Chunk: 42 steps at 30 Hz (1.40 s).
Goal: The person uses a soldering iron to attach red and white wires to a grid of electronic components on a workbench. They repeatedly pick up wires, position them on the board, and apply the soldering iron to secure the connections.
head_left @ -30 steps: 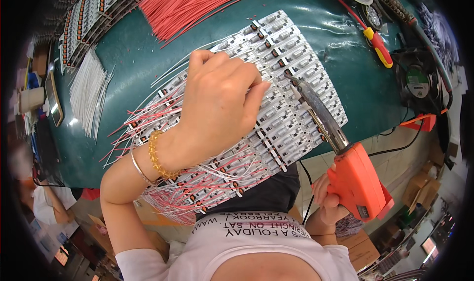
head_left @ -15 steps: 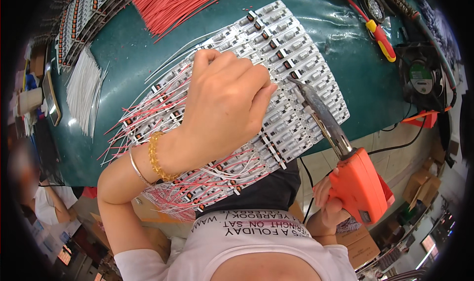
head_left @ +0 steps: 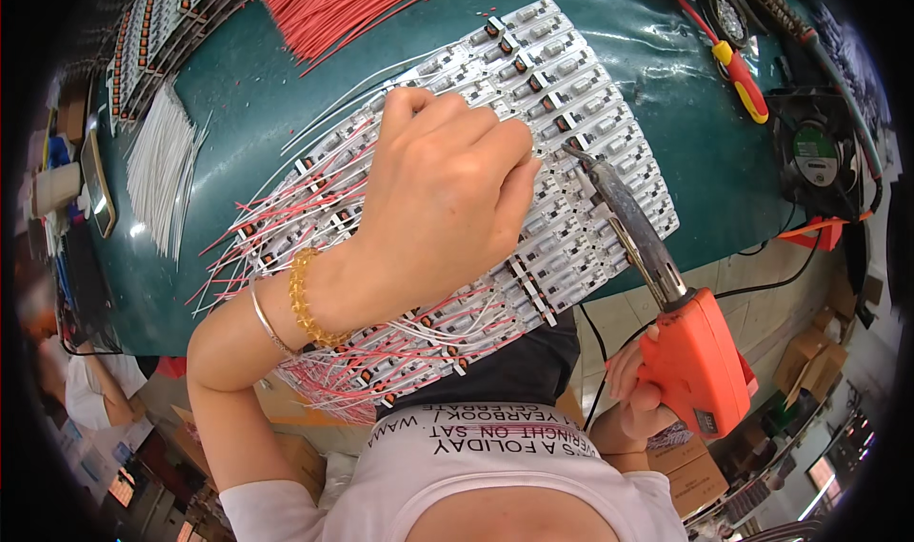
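My left hand is curled into a closed grip above a wide panel of small circuit boards. Its fingertips point down and away from view, so what they hold cannot be made out. My right hand grips a red soldering gun from below. The dark, bent tip of the gun reaches over the boards, just right of my left fingers. Red and white wires stick out from the left part of the panel, and more of them lie along its near edge below my wrist.
Bundles of red wires and white wires lie on the green tabletop. Stacked board panels stand at far left. A red-and-yellow screwdriver and a small black fan are at right. Another person's arm shows at left.
The soldering gun and its tip have shifted slightly to the right. My left hand has edged a little to the right over the boards, still curled.
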Available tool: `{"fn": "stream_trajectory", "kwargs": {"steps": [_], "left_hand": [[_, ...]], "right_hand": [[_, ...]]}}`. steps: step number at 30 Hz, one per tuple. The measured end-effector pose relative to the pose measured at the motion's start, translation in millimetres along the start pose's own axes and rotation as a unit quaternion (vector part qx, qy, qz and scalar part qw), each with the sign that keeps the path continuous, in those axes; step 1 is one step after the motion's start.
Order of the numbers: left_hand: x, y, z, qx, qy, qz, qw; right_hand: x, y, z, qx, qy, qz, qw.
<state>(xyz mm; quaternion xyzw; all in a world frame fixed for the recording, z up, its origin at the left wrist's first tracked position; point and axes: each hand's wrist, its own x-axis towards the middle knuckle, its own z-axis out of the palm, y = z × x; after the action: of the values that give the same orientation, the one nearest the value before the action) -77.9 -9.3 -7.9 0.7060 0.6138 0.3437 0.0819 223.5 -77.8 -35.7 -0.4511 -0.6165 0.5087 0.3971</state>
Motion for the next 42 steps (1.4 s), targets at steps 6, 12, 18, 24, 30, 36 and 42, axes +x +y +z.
{"fn": "stream_trajectory", "kwargs": {"steps": [6,12,18,24,30,36,42], "left_hand": [[1,1,0,0.007,-0.011,-0.002,1.0],[-1,0,-3,-0.017,-0.026,-0.021,0.999],[-1,4,-5,-0.002,-0.032,-0.025,0.999],[-1,4,-2,0.009,-0.026,-0.011,1.0],[-4,5,-1,0.036,-0.013,0.01,0.999],[-4,6,-2,0.046,-0.014,0.021,0.999],[-4,5,-1,0.041,-0.004,0.031,0.999]], "right_hand": [[7,-10,13,0.084,0.028,0.034,0.996],[1,-8,13,0.095,0.059,0.037,0.993],[-13,0,-8,-0.044,-0.001,0.017,0.999],[-26,-11,-9,-0.135,0.022,0.093,0.986],[-16,1,-17,-0.081,-0.026,-0.026,0.996],[-1,-11,8,0.043,0.05,0.007,0.998],[6,-13,9,0.054,0.05,-0.016,0.997]]}}
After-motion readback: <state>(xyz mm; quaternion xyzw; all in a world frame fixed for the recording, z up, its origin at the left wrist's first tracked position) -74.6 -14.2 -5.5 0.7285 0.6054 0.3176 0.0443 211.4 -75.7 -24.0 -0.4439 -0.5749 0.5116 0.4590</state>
